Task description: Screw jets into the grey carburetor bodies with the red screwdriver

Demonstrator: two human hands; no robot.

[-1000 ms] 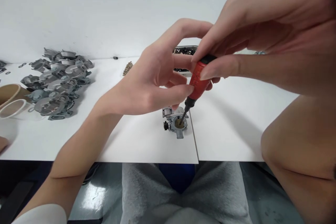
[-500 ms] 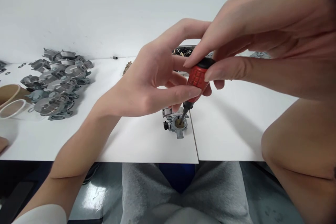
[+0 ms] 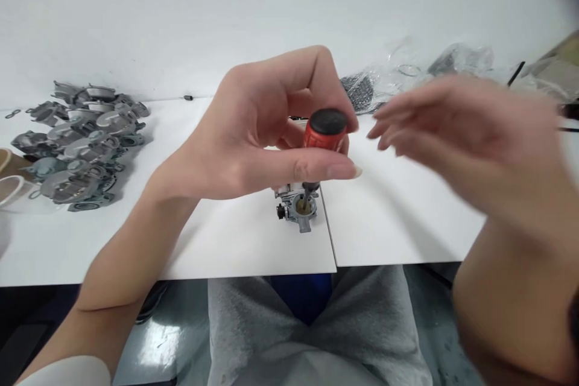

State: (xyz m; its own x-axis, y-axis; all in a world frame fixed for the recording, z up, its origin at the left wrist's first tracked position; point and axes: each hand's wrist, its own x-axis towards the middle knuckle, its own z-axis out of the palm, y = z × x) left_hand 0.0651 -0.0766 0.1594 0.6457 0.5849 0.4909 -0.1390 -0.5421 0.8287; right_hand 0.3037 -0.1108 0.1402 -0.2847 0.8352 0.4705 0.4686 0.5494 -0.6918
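A red screwdriver with a black cap [image 3: 327, 122] stands nearly upright, its shaft reaching down into the round opening of a small metal carburetor body [image 3: 304, 224] on the white table. My left hand [image 3: 266, 132] is wrapped around the handle, with the thumb in front and the fingers behind. To the right of the screwdriver, my right hand [image 3: 456, 132] is off the handle and blurred by motion; its fingers point left, and nothing shows between them. My left hand hides part of the carburetor body and the lower handle.
A pile of grey metal carburetor parts [image 3: 93, 139] lies on the left, beside a clear cup [image 3: 11, 190] and a tan container [image 3: 13, 163]. Plastic bags [image 3: 461, 60] lie at the back right. A seam [image 3: 329, 229] crosses the white table [image 3: 235, 247].
My right hand has let go of the screwdriver's cap and moved right. My left thumb now reaches farther across the handle, which stands more upright. The view has shifted, bringing the bags into sight.
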